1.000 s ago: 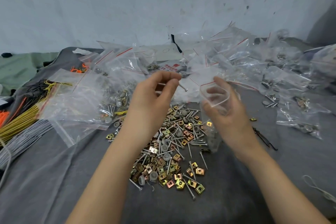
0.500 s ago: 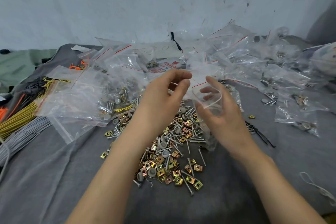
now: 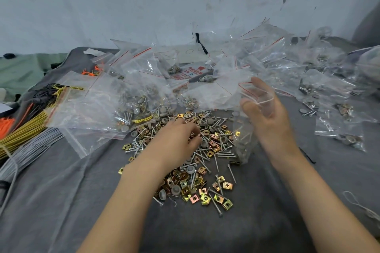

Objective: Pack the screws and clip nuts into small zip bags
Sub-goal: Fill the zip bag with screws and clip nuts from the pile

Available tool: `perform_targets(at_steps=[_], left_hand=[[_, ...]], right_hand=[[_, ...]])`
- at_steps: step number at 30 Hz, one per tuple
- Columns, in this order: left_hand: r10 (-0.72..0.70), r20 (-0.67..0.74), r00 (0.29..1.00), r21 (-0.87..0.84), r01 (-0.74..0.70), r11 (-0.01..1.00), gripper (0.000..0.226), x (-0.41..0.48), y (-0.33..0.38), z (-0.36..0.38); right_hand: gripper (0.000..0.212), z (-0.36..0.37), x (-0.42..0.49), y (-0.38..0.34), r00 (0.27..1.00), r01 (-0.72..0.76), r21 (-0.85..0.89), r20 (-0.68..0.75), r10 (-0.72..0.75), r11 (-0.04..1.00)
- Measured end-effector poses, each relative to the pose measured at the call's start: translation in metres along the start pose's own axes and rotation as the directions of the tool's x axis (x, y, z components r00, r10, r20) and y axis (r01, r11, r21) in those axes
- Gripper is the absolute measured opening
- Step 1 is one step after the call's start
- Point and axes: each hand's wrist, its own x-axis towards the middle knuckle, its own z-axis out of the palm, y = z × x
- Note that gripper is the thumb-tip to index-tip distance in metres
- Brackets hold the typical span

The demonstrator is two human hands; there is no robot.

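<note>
While the right hand (image 3: 267, 121) pinches a limp clear zip bag (image 3: 243, 141) at 3 o'clock of the heap (image 3: 216, 148), the left hand (image 3: 176, 139), earlier raised, curls into slim screws (image 3: 225, 153) and square brassy clip nuts (image 3: 205, 198), grasp unclear

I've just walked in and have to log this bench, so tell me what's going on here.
A person is bagging hardware. The right hand holds a small zip bag by its open mouth; a few pieces show inside it. The left hand is down on the loose pile of screws and clip nuts on the grey cloth, fingers curled among them; whether it has one cannot be seen. Many filled bags lie behind the pile.
</note>
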Motion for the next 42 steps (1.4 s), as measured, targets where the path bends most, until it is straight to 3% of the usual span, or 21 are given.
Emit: perform_targets(at_steps=[4,11,28,37,40,42], left_hand=[[0.012,-0.017,1.000,0.067,-0.011,0.998,0.037,0.000,0.002,0.004],[0.020,-0.046,0.999,0.025,-0.019,1.000,0.019,0.004,0.004,0.005],[-0.041,-0.116,0.992,0.087,0.051,0.995,0.021,0.005,0.004,0.004],[-0.052,-0.186,0.981,-0.135,0.027,0.991,0.023,0.002,-0.002,0.003],[-0.119,-0.251,0.961,-0.381,0.015,0.924,0.019,0.004,0.001,0.000],[-0.211,-0.252,0.945,-0.616,0.012,0.788,0.018,0.002,0.003,-0.006]], right_hand=[[0.061,0.000,-0.001,0.000,1.000,-0.011,-0.016,0.010,0.011,1.000],[0.055,-0.001,0.000,0.002,1.000,0.009,-0.046,0.022,-0.008,0.999],[0.052,-0.004,-0.001,0.002,0.999,0.022,-0.054,0.028,-0.021,0.998],[0.050,-0.002,-0.002,0.002,0.999,0.025,-0.054,0.022,-0.024,0.998],[0.050,-0.002,-0.002,0.002,0.999,0.021,-0.059,0.028,-0.020,0.998],[0.053,-0.002,-0.002,0.001,0.999,0.014,-0.055,0.036,-0.012,0.998]])
